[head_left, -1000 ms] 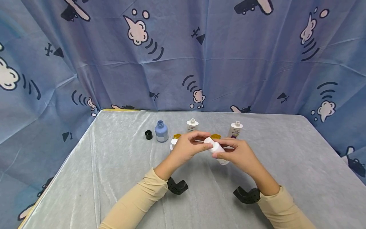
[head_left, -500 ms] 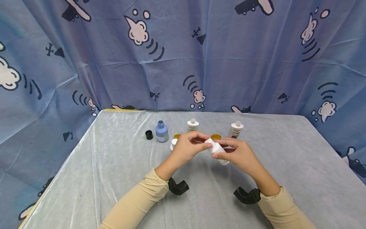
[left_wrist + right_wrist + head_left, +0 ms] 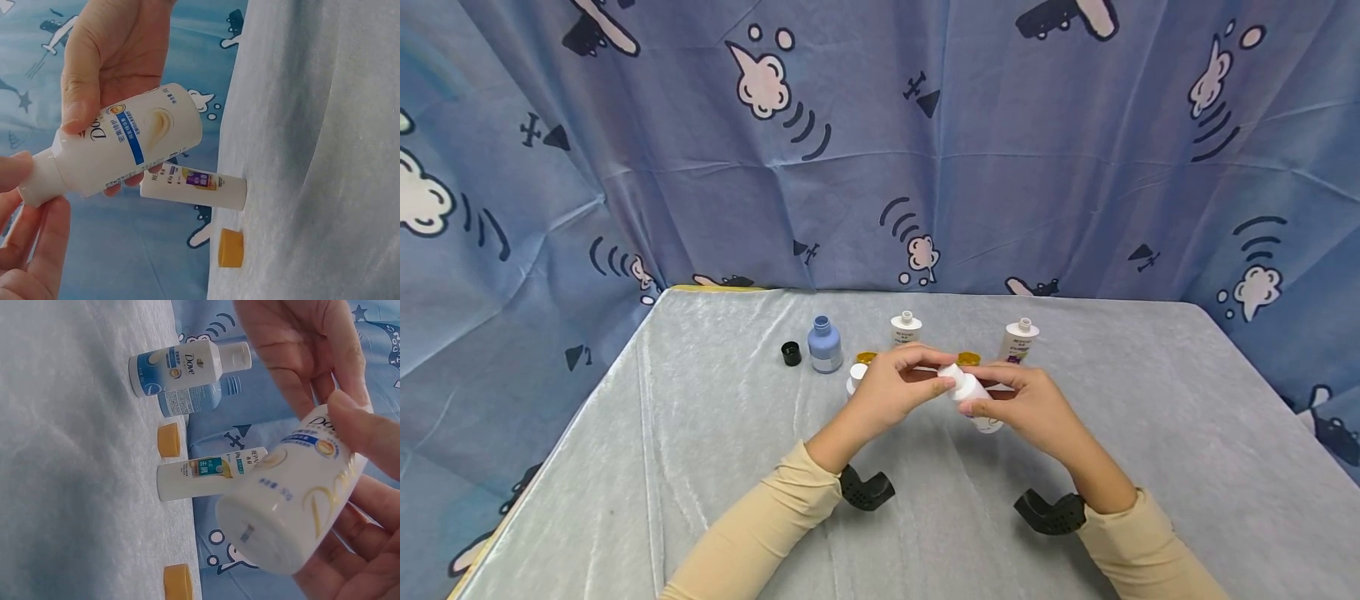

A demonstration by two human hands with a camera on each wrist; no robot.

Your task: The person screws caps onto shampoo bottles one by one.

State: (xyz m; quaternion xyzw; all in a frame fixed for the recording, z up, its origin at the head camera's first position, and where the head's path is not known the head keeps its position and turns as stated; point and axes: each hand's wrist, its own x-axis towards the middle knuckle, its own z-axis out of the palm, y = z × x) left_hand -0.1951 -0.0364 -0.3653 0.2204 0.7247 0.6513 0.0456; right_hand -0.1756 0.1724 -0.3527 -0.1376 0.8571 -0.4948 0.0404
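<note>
A white Dove bottle (image 3: pixel 137 137) is held tilted above the table, its cap end pointing up and to the left in the head view. My right hand (image 3: pixel 1033 408) grips the bottle's body, thumb on the near side. At the other end, my left hand (image 3: pixel 891 387) pinches the white cap (image 3: pixel 42 181) between thumb and fingers. The cap sits against the bottle's shoulder. In the right wrist view the bottle's base faces the camera.
Behind the hands stand two uncapped white bottles (image 3: pixel 906 327), a blue uncapped bottle (image 3: pixel 825 346) and a capped white-and-blue Dove bottle (image 3: pixel 175 369). A black cap (image 3: pixel 791 353) and two yellow caps (image 3: pixel 967 358) lie on the grey cloth. A patterned curtain (image 3: pixel 880 167) hangs behind.
The left thumb and fingers have shifted slightly on the cap. Both hands and the bottle otherwise stay in nearly the same place.
</note>
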